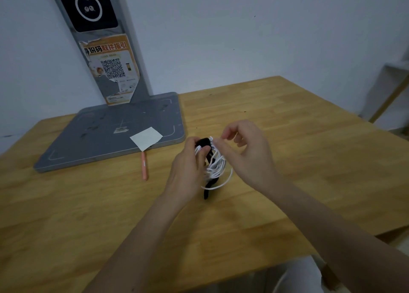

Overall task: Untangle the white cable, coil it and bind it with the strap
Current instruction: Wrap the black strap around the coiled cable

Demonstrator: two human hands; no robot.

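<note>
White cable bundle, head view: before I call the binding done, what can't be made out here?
- Strap closure: the black strap crosses the top of the white cable, but the left hand covers where it would fasten.
- Cable ends and plugs: none can be picked out among the blurred loops.
- Right hand grip: its fingers curl at the coil's top; whether they pinch cable or strap is too small to tell.

Both hands raised close together, left hand point(188, 162) and right hand point(245, 151), fingers curled
</note>
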